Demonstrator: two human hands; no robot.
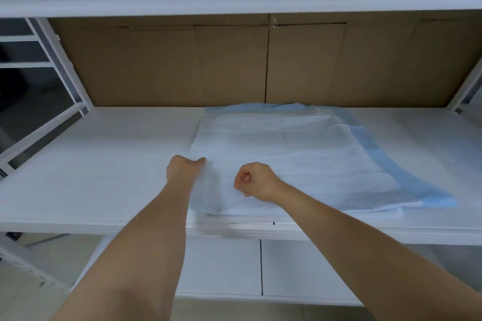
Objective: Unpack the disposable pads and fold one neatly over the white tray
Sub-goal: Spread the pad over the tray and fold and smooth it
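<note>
A white shelf (104, 164) carries a spread white pad (300, 154) with blue edging.

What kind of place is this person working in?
Probably a storeroom or packing area: a white shelf on a metal rack, flattened cardboard lining its back, and a blue-edged disposable pad spread on it.
</note>
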